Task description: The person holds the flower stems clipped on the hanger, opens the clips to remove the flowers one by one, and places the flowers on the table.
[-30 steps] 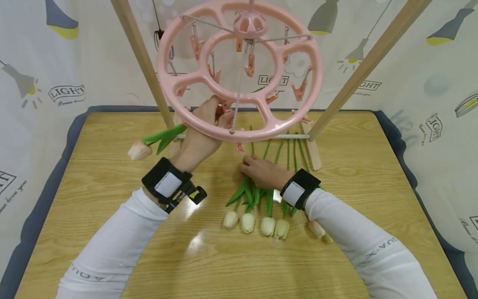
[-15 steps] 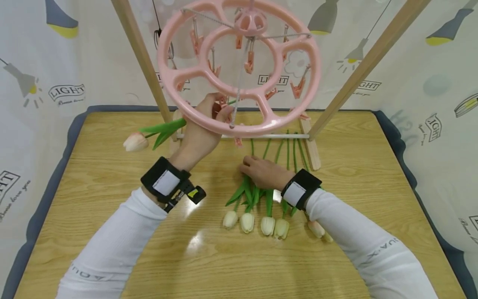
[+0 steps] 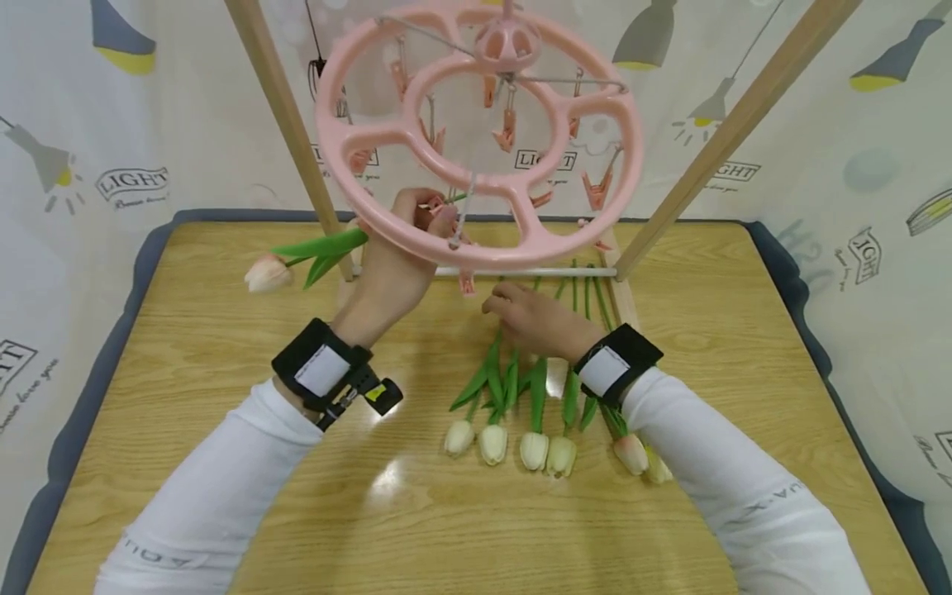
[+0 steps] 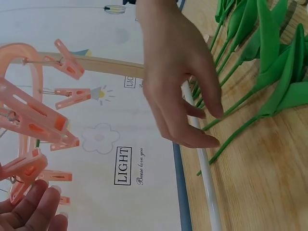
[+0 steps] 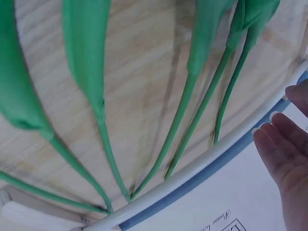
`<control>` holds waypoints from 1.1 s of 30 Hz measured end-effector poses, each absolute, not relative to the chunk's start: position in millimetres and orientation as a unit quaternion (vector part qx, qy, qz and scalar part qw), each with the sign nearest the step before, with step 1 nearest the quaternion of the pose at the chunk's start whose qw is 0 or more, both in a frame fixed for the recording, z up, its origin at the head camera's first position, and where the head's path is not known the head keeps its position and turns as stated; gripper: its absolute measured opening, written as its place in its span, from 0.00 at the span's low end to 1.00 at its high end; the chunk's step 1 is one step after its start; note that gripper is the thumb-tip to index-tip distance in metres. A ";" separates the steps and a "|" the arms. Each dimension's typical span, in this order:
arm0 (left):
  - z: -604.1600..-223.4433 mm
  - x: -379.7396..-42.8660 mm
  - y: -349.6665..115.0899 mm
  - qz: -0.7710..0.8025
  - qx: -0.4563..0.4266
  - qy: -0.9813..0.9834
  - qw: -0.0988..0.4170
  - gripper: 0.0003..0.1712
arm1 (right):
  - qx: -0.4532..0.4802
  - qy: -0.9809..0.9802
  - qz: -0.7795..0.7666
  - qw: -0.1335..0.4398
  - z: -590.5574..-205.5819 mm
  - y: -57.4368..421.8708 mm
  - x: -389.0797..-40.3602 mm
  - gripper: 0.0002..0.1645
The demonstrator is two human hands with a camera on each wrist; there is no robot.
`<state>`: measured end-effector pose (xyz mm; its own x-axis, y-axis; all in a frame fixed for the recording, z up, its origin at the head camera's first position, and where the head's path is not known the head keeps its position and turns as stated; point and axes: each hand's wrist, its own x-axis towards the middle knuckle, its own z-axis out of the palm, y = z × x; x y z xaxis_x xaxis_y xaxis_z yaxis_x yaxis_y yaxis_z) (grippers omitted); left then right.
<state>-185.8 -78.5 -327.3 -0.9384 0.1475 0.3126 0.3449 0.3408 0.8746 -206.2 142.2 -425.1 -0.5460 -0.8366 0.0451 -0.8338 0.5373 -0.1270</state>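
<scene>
My left hand [image 3: 397, 264] is raised under the near left rim of a pink hanging clip rack [image 3: 539, 253]. In the left wrist view its fingers [image 4: 36, 209] pinch a pink clothespin [image 4: 26, 171]. A pale pink artificial tulip [image 3: 268, 274] sticks out left of that hand, its green stem passing behind the hand and its tip showing by the fingertips. My right hand [image 3: 546, 321] hovers over a row of tulips, above their stems [image 5: 108, 154]. Its thumb and fingers are apart with nothing between them. White tulip heads [image 3: 493, 444] point toward me.
More pink clothespins [image 3: 597, 190] dangle from the rack. Wooden posts [image 3: 286, 124] flank it, joined low down by a white rod [image 3: 573, 271] that crosses the stem ends. A wooden foot [image 3: 623, 302] stands at the right. Printed cloth [image 3: 840, 273] surrounds the wooden table [image 3: 416, 512].
My right hand has come up off the tulip stems and shifted slightly away from me. The rack has swung a little, while my left hand stays at the clothespin, drifting slightly left.
</scene>
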 end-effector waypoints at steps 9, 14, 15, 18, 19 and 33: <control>-333.0 -181.7 -84.3 -0.529 -0.125 -0.833 0.106 0.26 | -0.494 0.858 -0.115 -0.087 -408.8 145.4 -211.6 0.15; -334.6 -179.3 -93.0 -0.483 -0.094 -0.861 0.127 0.19 | -0.475 0.870 -0.109 -0.078 -397.5 143.0 -215.0 0.16; -335.3 -179.5 -95.4 -0.472 -0.095 -0.866 0.137 0.16 | -0.472 0.872 -0.101 -0.079 -396.1 142.9 -215.5 0.16; -337.1 -180.2 -103.0 -0.457 -0.101 -0.869 0.159 0.09 | -0.468 0.875 -0.088 -0.085 -392.9 141.6 -217.0 0.16; -337.8 -180.2 -105.7 -0.452 -0.103 -0.871 0.163 0.09 | -0.470 0.874 -0.088 -0.090 -392.2 140.8 -217.6 0.16; -343.5 -179.7 -136.1 -0.469 -0.044 -0.848 0.243 0.13 | -0.483 0.853 -0.166 -0.106 -385.0 136.9 -220.9 0.23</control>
